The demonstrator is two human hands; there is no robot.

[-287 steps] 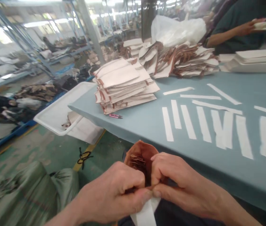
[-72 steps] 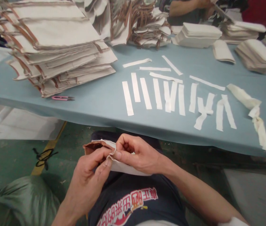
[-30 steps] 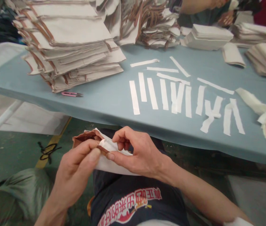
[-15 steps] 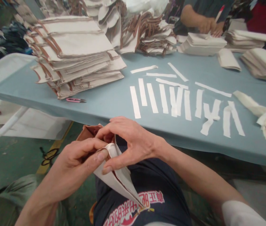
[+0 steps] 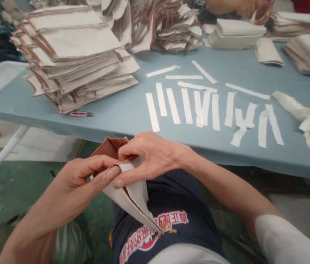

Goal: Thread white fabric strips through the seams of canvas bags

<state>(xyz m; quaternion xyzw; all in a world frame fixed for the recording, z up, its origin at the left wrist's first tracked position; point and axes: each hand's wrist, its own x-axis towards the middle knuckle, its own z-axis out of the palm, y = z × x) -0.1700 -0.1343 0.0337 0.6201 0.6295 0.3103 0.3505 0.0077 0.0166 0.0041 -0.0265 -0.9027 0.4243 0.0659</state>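
Observation:
Between my hands, over my lap and just off the table's front edge, is a sewn fabric piece [image 5: 131,200], off-white with brown parts and a dark seam running down to a point. My left hand [image 5: 89,179] pinches its upper edge between thumb and fingers. Close beside it, my right hand [image 5: 146,157] grips the same edge, thumb on the off-white side and fingers over the brown side. The fingertips nearly meet at the seam. My fingers cover part of the brown section.
On the blue-covered table [image 5: 111,123] stand a tall stack of off-white fabric pieces [image 5: 75,40] and pink thread snips [image 5: 81,114]. Several white strips [image 5: 173,106] lie at centre right. Folded fabric stacks [image 5: 237,35] and a co-worker's hands [image 5: 250,9] are at the back.
The view has tilted down, so the table's things sit higher. My right thumb and fingers have closed in on the fabric edge, nearer my left hand. The co-worker's red-and-white pen is out of sight.

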